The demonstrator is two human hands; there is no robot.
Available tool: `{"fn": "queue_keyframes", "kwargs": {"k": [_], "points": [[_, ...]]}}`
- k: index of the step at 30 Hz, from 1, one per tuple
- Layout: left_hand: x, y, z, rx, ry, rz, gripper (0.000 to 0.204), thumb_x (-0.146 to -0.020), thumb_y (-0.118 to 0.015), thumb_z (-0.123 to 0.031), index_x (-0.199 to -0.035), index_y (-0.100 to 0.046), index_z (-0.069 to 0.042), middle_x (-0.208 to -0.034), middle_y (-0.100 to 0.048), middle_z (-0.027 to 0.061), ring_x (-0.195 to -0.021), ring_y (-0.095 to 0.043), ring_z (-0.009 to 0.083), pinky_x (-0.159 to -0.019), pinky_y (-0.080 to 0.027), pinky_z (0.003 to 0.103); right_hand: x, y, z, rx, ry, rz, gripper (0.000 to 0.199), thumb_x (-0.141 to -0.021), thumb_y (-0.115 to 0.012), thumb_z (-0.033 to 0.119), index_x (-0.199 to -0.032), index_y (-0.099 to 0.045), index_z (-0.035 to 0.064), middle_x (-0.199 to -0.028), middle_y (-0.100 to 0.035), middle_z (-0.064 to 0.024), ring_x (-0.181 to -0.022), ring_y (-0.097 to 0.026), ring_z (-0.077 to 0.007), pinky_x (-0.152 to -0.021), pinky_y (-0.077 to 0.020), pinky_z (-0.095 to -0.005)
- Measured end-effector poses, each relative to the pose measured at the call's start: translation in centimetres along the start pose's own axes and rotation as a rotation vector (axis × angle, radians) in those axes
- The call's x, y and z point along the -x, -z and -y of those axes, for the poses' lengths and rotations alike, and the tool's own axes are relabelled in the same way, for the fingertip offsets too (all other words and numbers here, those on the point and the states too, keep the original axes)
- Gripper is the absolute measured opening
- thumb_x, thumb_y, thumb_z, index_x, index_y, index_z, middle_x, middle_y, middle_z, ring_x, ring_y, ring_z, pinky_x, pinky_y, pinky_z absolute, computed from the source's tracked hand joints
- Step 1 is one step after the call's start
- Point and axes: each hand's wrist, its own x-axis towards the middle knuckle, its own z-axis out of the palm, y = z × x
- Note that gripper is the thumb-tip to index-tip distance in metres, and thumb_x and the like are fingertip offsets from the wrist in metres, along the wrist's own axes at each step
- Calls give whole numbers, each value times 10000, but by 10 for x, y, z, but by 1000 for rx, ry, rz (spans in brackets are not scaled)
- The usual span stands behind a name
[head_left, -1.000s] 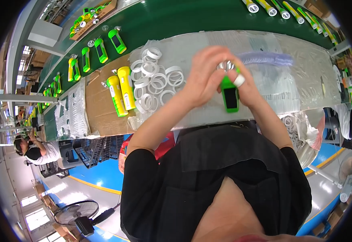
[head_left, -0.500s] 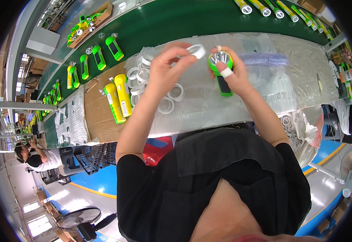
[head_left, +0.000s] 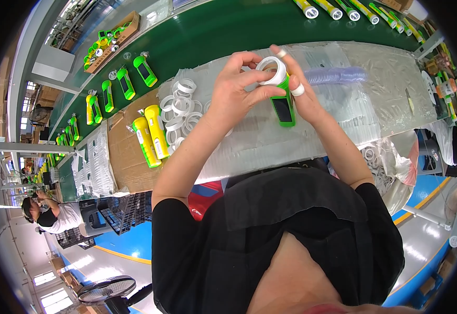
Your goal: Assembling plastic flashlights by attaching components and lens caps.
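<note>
A white plastic ring (head_left: 279, 78) sits around the head end of a green flashlight (head_left: 284, 111), above the middle of the worktable. My left hand (head_left: 233, 89) pinches the ring from its left side between thumb and fingers. From the right, my right hand (head_left: 306, 98) grips the flashlight's head, its white-wrapped thumb against the ring and its index finger stretched up. The flashlight's dark panel faces up and its tail points toward me. How far the ring has gone onto the head is hidden by my fingers. Left of my left forearm lie several loose white rings (head_left: 182, 107).
Two yellow flashlights (head_left: 156, 131) lie on cardboard at left. Several green flashlights (head_left: 125, 85) stand along the green belt (head_left: 197, 44); others lie at far right. A purple-tinted clear plastic stack (head_left: 338, 75) rests right of my hand. A bag of rings (head_left: 377, 167) hangs below the table edge.
My left hand has moved right, bringing the white ring from beside the flashlight onto its head. My right hand still holds the flashlight, its thumb shifted off the lens to the side.
</note>
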Motion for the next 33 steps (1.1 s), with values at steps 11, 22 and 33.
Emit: {"fn": "queue_keyframes", "kwargs": {"k": [11, 22, 33], "points": [[-6, -28, -14, 8, 38, 185, 482, -684, -854, -203, -1073, -588, -99, -1109, -628, 60, -986, -600, 238, -774, -491, 337, -43, 60, 88, 721, 116, 536, 384, -727, -779, 135, -1059, -622, 23, -898, -582, -77, -808, -572, -207, -728, -493, -339], [-9, -42, -18, 134, 73, 189, 406, -708, -834, -182, -987, -553, -91, -965, -671, 52, -833, -636, 249, -681, -492, 353, -65, 49, 118, 1069, -65, 882, 286, -766, -745, 163, -943, -597, -7, -857, -535, -81, -679, -544, -200, -591, -449, -316], [-8, -52, -21, 38, 91, 113, 402, -686, -837, -206, -964, -565, -104, -855, -645, 60, -768, -614, 271, -646, -496, 398, -52, 53, 104, 1425, -98, 525, 489, -744, -699, 459, -829, -624, -17, -788, -638, -160, -719, -630, -286, -628, -491, -383]]}}
